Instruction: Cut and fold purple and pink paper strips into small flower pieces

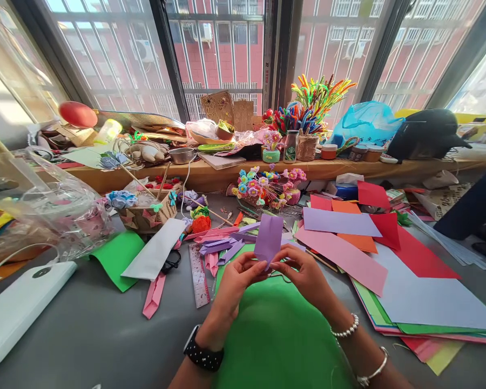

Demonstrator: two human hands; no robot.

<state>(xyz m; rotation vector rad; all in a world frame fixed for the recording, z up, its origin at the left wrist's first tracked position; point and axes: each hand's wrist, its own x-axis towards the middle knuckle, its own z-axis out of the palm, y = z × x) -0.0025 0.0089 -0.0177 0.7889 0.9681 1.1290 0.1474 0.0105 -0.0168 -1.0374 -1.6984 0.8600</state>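
Fingers [249,274] of the left hand [237,275] pinch the lower left part of a rectangular piece of purple paper [269,236], with the thumb on the near face. Fingers of the right hand [303,268] pinch its lower right corner. The sheet stands roughly upright, rising above both sets of fingertips.

Handling: the sheet is judged very light and thin, stiff enough to stand from its lower edge but easily bent. It probably creases permanently under pressure and may tear if pulled hard. Slipping is unlikely with dry fingers. Recommended hold: light pinches at the lower corners or along the side edges, keeping pressure off the middle of the panel.

Visibility: the fingers cover most of the lower edge, so any fold there cannot be confirmed. The far face is out of view. Beyond the fingers and to their left, folded purple paper strips [222,246] overlap too closely to count. Below the fingers, a smooth green surface [283,335] is cut off by the frame; its nature is unclear. Far left of the fingers, glare obscures the contents of a clear plastic bag [71,197].
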